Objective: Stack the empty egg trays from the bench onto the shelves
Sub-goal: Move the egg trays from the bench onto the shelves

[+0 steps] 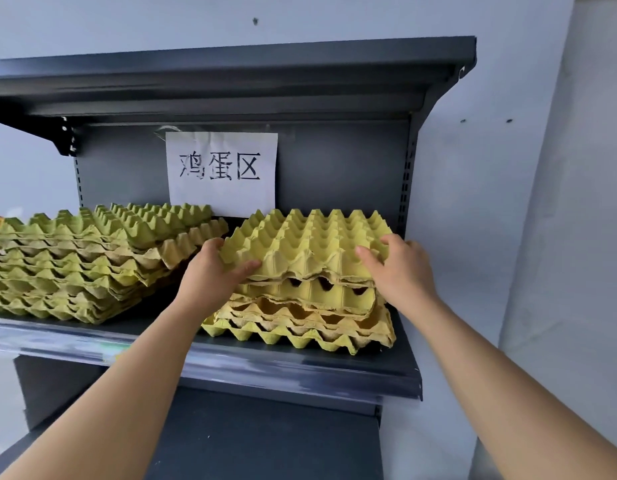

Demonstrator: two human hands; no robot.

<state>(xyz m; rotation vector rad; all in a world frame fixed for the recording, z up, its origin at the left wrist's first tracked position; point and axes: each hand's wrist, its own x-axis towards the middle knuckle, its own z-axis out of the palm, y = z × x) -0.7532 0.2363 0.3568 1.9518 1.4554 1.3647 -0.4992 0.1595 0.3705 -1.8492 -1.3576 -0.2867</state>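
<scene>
— How are the arms set?

— Two bare forearms rise from the bottom corners of the view and converge on the right side of the shelving. The left grip [213,268] pinches the near left corner of the top egg tray [310,237], with the thumb on the upper side and the fingers laid along the front edge. The right grip [404,268] takes the near right corner, its thumb pressed among the cones on top and its other fingers curled round the side edge.

— So both are closed on it?

— Yes, each has hold of that one tray and nothing else.

— Where is the tray?

— It sits on top of the right stack [300,317] of yellow trays, at the right end of the middle shelf [154,327]. It is not nested down; dark gaps show under its front edge.

— What else is on that shelf?

— A left stack [85,265] of greener trays, fanned out unevenly, just beside the yellow one.

— And the surroundings?

— The shelving is dark grey metal with slotted uprights. A white paper sign [222,173] with three handwritten black characters hangs on the back panel [335,168], behind the trays. An upper shelf [231,74] overhangs everything, and a lower shelf [265,438] shows between the forearms. The wall [473,202] behind and to the right is pale, with a few small dark marks.
</scene>
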